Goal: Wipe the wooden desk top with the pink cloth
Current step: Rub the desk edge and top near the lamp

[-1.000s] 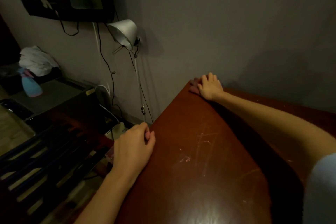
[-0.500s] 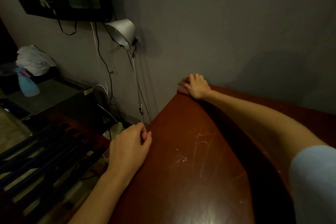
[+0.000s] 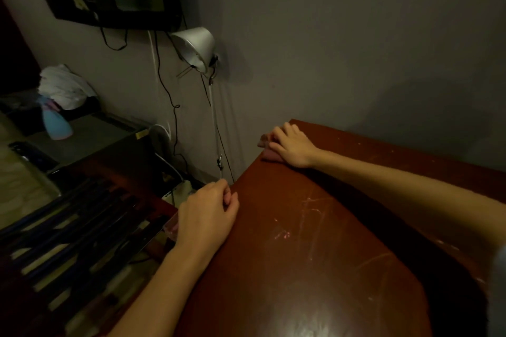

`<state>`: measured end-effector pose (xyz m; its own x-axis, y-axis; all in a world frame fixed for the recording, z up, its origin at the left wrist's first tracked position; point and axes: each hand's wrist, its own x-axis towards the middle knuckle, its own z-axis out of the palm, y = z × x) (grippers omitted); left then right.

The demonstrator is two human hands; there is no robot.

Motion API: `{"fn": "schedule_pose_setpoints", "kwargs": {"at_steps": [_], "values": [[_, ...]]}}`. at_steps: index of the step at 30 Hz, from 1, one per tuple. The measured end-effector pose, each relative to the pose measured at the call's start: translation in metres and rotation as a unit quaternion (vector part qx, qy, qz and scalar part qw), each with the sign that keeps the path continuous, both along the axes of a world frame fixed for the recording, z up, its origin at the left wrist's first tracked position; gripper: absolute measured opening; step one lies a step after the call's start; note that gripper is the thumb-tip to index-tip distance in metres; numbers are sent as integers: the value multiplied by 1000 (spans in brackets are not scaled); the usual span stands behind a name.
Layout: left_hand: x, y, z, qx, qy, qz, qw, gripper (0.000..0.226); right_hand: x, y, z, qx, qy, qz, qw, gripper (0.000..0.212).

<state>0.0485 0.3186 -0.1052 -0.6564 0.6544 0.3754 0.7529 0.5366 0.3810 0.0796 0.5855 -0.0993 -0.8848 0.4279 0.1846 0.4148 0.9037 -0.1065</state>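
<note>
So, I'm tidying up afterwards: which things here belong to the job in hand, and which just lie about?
In the job: right hand, pink cloth under it, wooden table, left hand at its edge.
Lying about: lamp, blue spray bottle, white bundle, cables.

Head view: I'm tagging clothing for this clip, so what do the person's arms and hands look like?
Both forearms are bare. A pale bluish-grey short sleeve shows on the right upper arm at the frame's edge; no sleeve shows on the left arm. The left hand and right hand wear no gloves, and no ring, watch or bracelet is visible in the dim light.
</note>
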Motion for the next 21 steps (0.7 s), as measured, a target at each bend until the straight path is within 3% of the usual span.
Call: {"fn": "schedule_pose_setpoints", "kwargs": {"at_steps": [9, 12, 17, 21], "values": [[-3, 2, 2, -4, 6, -10, 1000, 25, 52, 94, 5, -11, 28, -207, 978, 40], [-2, 4, 0, -3, 16, -10, 1000, 26, 74, 69, 1, 3, 37, -190, 981, 38], [-2, 7, 0, -2, 6, -6, 1000, 25, 55, -3, -5, 16, 34, -42, 998, 34], [1, 3, -1, 8, 1, -21, 1000, 23, 22, 6, -2, -1, 20, -69, 997, 35]]}}
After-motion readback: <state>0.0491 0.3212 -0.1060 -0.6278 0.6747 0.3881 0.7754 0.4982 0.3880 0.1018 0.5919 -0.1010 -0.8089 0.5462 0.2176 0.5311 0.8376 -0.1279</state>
